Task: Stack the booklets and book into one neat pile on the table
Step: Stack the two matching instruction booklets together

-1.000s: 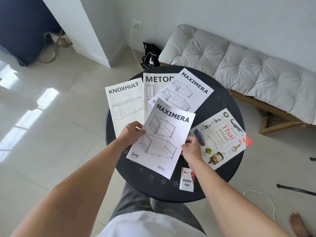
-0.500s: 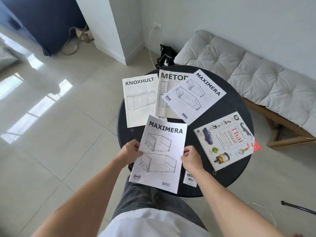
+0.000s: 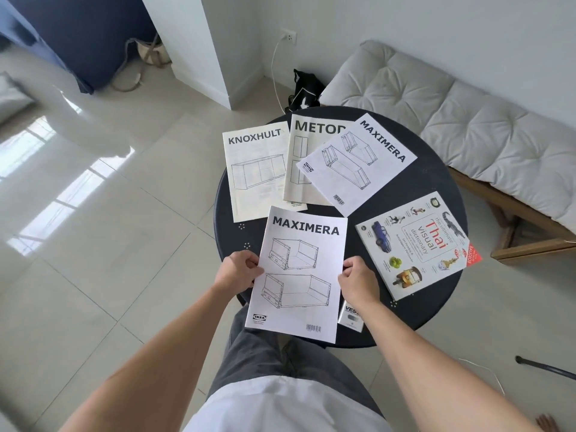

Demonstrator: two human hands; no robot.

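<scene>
A white MAXIMERA booklet (image 3: 299, 272) is held over the near edge of the round black table (image 3: 448, 304), upright to me. My left hand (image 3: 238, 272) pinches its left edge and my right hand (image 3: 358, 280) pinches its right edge. On the table's far side lie a KNOXHULT booklet (image 3: 257, 169), a METOD booklet (image 3: 300, 157) and a second, tilted MAXIMERA booklet (image 3: 358, 163) that overlaps the METOD one. The Thai visual dictionary book (image 3: 414, 241) lies at the right, apart from the booklets.
A small white VESS box (image 3: 350, 316) lies on the table by my right wrist. A wooden bench with a grey cushion (image 3: 467, 120) stands behind the table. A black bag (image 3: 305, 92) and a cable sit on the tiled floor.
Both hands have drawn the held MAXIMERA booklet toward me, off the overlapping booklets, and turned it square. The camera view has shifted left. The other booklets and the book stay put.
</scene>
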